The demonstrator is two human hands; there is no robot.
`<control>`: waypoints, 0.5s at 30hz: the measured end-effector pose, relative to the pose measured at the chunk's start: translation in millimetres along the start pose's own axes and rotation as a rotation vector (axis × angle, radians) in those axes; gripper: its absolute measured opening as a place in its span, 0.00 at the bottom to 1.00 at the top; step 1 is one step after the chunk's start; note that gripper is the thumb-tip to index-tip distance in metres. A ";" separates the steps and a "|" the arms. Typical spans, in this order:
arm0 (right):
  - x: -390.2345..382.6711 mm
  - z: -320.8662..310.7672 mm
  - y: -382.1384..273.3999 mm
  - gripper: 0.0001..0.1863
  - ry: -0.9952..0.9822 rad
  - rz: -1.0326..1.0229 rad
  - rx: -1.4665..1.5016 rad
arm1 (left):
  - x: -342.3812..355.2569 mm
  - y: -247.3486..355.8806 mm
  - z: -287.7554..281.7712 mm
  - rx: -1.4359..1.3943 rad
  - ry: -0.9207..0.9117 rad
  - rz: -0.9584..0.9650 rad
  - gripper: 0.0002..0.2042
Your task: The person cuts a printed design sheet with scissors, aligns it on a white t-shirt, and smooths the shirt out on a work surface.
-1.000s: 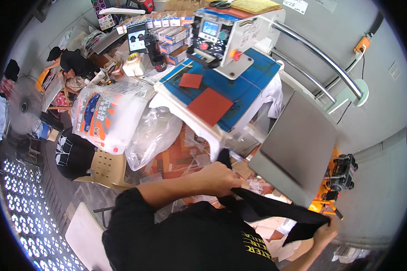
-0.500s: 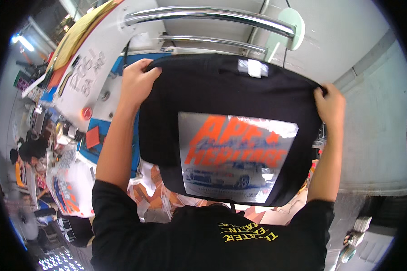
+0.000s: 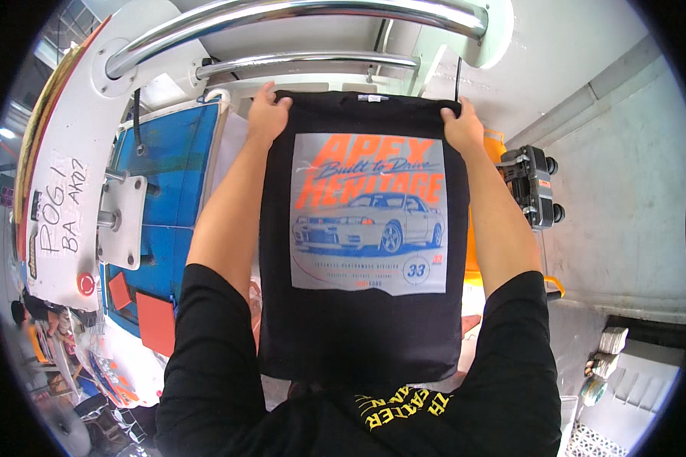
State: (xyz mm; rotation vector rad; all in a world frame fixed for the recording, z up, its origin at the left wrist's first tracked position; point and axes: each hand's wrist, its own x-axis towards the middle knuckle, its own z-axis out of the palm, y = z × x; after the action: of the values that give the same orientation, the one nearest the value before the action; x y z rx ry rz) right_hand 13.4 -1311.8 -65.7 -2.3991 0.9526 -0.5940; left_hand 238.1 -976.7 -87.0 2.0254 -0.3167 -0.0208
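Observation:
A black T-shirt (image 3: 358,327) is spread out in front of me, its neckline with a small white label at the far end. On its chest lies a glossy rectangular film (image 3: 370,272) bearing a grey car picture and orange lettering. My left hand (image 3: 269,116) grips the shirt's far left corner, thumb on top. At the far right corner my right hand (image 3: 463,128) pinches the cloth between thumb and fingers. The shirt hides what is under it, so I cannot tell whether it rests on a surface.
A white machine with chrome bars (image 3: 297,19) stands beyond the shirt. To the left are a blue platen (image 3: 171,164), a red push button (image 3: 86,284) and reddish pads (image 3: 155,324). On the right are a black mechanical unit (image 3: 530,186) and a yellow-orange frame (image 3: 476,244).
The shirt, previously stretched wide and bulging, now lies straighter and flatter. My hands have come closer together, still holding its far corners. My view has shifted, showing more of the blue platen.

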 end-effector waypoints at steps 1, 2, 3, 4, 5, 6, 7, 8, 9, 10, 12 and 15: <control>-5.6 9.1 2.1 0.29 0.013 -0.186 0.009 | -7.1 -7.4 6.9 0.086 -0.001 0.187 0.24; -16.9 10.6 3.6 0.35 -0.095 -0.294 -0.217 | -21.7 -6.3 13.9 0.256 -0.137 0.365 0.27; -30.8 8.5 8.6 0.35 -0.248 -0.368 -0.238 | -45.8 -2.4 18.8 0.421 -0.271 0.547 0.29; -45.4 5.8 15.8 0.36 -0.269 -0.341 -0.310 | -73.0 -0.1 23.2 0.585 -0.279 0.615 0.30; -59.0 5.2 22.9 0.36 -0.291 -0.316 -0.379 | -100.1 2.0 24.1 0.755 -0.285 0.680 0.30; -68.8 2.5 32.7 0.37 -0.272 -0.177 -0.223 | -119.2 13.3 18.4 0.796 -0.233 0.647 0.29; -72.8 -1.7 40.2 0.37 -0.246 -0.051 -0.063 | -132.5 16.4 8.9 0.777 -0.213 0.533 0.29; -77.3 -6.3 44.4 0.38 -0.218 0.072 0.094 | -144.4 18.3 0.0 0.752 -0.191 0.420 0.28; -87.4 -12.4 47.3 0.40 -0.229 0.283 0.098 | -158.9 19.4 -6.2 0.716 -0.177 0.315 0.28; -100.0 -8.3 69.5 0.41 -0.264 0.323 0.107 | -180.9 13.7 -15.5 0.695 -0.161 0.315 0.28; -136.2 -14.5 91.0 0.43 -0.385 0.530 0.182 | -238.2 15.5 -41.0 0.604 -0.176 0.275 0.27; -196.5 -41.9 93.8 0.44 -0.553 0.804 0.911 | -329.9 25.5 -82.1 0.462 -0.194 0.208 0.28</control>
State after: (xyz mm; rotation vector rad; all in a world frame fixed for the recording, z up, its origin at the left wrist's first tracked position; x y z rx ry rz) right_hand -187.3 -1242.0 -128.8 -1.1278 0.9832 -0.0046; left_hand -73.3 -839.3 -67.1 2.4413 -0.7065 -0.0150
